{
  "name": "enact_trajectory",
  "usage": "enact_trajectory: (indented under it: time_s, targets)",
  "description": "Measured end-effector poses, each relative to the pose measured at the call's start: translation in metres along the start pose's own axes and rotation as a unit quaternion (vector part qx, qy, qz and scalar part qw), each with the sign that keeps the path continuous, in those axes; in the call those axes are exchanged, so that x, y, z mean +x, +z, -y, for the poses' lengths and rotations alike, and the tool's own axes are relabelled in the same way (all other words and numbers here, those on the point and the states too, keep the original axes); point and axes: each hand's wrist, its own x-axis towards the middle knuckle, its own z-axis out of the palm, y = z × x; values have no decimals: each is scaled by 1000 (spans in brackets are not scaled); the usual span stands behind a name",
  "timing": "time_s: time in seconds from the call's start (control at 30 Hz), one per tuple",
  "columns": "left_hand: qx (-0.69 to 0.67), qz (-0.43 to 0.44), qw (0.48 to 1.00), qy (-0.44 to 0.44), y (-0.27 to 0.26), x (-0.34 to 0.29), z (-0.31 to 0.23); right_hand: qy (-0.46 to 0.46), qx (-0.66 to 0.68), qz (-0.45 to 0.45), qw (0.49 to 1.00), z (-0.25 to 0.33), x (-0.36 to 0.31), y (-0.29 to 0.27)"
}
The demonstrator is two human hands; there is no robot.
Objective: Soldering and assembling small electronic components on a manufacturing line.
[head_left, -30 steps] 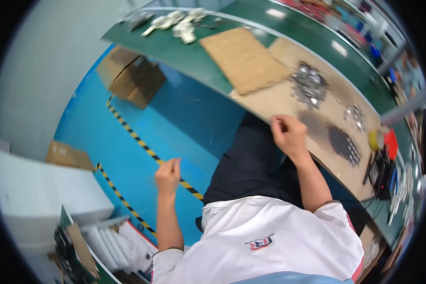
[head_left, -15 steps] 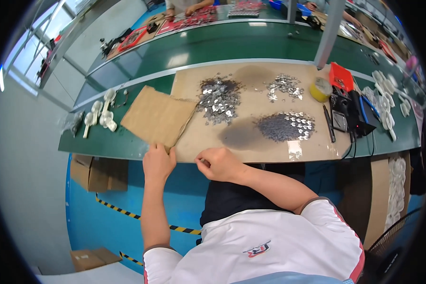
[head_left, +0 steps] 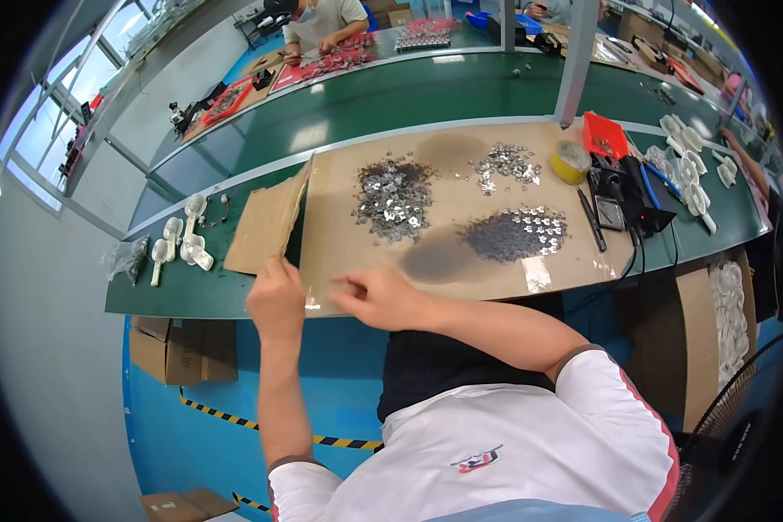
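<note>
My left hand (head_left: 276, 297) is closed on the near corner of a flat piece of brown cardboard (head_left: 268, 222), which stands tilted at the left of the work sheet. Beside it, over the front edge of the table, is my right hand (head_left: 376, 297); motion smears its fingers, and nothing can be made out in them. A large brown cardboard sheet (head_left: 339, 235) covers the table in front of me. On it lie a heap of small shiny metal pieces (head_left: 396, 202), a smaller group of metal pieces (head_left: 506, 163), and a dark grey pile (head_left: 500, 235) with metal pieces in rows.
White plastic parts (head_left: 183, 235) and a clear bag (head_left: 129, 258) lie at the left. At the right are a yellow tape roll (head_left: 570, 163), a red tray (head_left: 604, 135), a black device (head_left: 642, 204) and blue-handled pliers (head_left: 661, 181). Across the green table (head_left: 391, 91) a person works.
The cardboard piece has swung left and tilted up, uncovering a strip of green table. My left hand has turned with it, and the right hand has shifted slightly left. The view has shifted too.
</note>
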Motion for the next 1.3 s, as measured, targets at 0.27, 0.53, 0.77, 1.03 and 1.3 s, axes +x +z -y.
enact_trajectory:
  time_s: [0.27, 0.53, 0.77, 1.03, 1.3]
  targets:
    - [-67, -18, 993, 96, -14, 4, -72, 177, 162, -49, 970, 28, 81, -34]
    - [-206, -86, 966, 133, -7, 29, -87, 195, 15, -137, 971, -10, 114, -106]
    - [-258, -1, 966, 25, 12, 51, -44, 155, 111, -237, 952, -78, 171, -264]
    - [-470, 163, 842, -209, 78, 116, -27, 311, -17, -253, 916, -163, 197, -349]
    - [-470, 230, 824, -215, 210, 187, -26, 381, -237, -224, 865, -168, 214, -368]
